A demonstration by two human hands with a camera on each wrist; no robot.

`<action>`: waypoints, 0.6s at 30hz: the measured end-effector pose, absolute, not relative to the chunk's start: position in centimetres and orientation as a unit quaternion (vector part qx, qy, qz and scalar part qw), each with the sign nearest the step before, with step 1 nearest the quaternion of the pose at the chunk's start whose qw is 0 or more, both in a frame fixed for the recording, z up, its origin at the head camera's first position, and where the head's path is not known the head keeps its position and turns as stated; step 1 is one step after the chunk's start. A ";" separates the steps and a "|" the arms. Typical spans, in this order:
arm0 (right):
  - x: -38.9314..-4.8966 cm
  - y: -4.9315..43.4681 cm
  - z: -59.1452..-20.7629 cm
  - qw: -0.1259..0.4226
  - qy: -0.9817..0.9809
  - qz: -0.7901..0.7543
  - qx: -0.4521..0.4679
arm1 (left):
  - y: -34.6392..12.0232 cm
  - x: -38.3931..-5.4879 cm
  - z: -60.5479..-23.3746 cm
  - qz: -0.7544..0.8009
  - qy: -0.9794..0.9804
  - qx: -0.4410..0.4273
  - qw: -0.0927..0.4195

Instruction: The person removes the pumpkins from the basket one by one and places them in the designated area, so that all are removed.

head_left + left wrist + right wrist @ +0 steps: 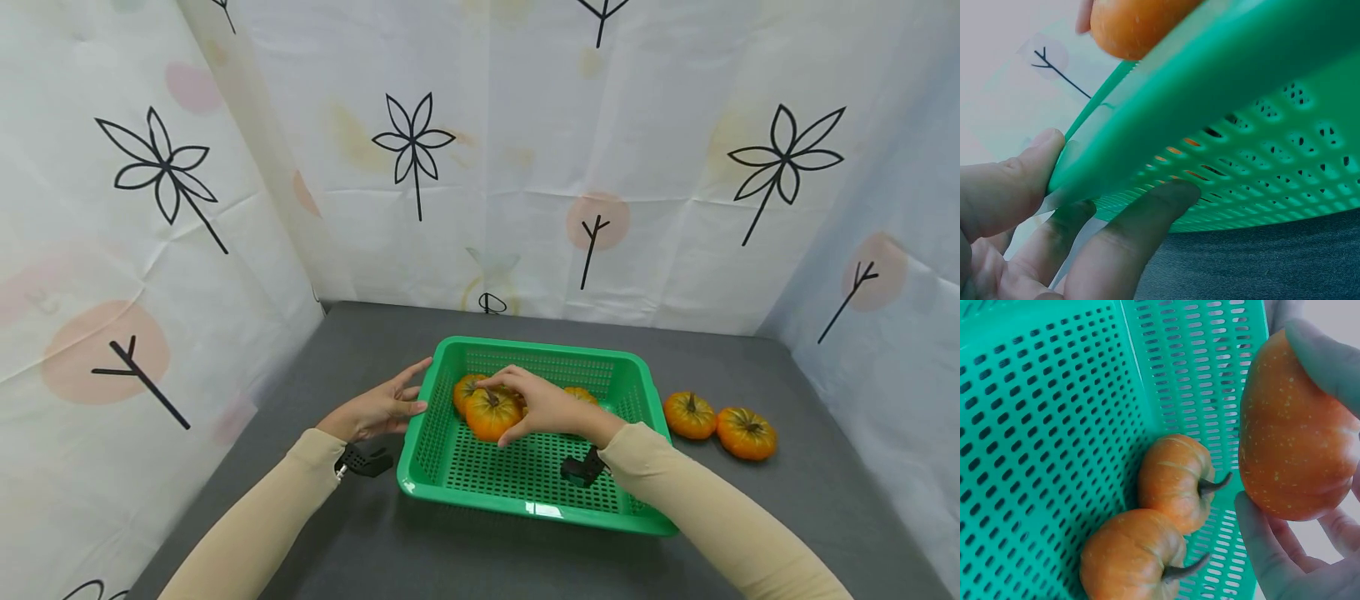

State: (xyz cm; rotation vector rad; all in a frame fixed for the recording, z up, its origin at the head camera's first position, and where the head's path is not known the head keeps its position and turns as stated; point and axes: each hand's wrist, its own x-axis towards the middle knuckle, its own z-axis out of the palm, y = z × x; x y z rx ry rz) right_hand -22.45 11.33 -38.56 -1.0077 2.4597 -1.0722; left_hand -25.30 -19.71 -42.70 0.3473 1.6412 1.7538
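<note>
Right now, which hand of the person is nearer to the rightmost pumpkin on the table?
The right hand: it grips another pumpkin over the green basket, to the left of the rightmost pumpkin. The left hand is farther, touching the basket's left side.

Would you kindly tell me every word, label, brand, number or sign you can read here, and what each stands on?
None: no lettering or numbers can be read on the green basket, pumpkins or black wrist devices.
The cloth backdrop shows drawn flowers and twigs; a looped black mark at its foot is too small to make out.
</note>
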 end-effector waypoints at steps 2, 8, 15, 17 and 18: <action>-22.1 11.8 -38.2 0.134 0.851 -0.372 -0.346 | -19.7 -25.3 -42.7 0.676 0.634 0.135 0.350; -21.3 13.3 -37.1 0.119 0.861 -0.364 -0.335 | -19.8 -25.2 -42.6 0.674 0.634 0.137 0.352; -20.5 15.4 -36.2 0.095 0.867 -0.369 -0.320 | -19.8 -25.1 -42.4 0.675 0.635 0.132 0.352; -20.3 16.0 -35.9 0.086 0.869 -0.373 -0.313 | -19.8 -25.0 -42.4 0.675 0.636 0.130 0.351; -20.2 16.3 -35.7 0.082 0.871 -0.374 -0.309 | -19.8 -25.0 -42.4 0.675 0.636 0.131 0.350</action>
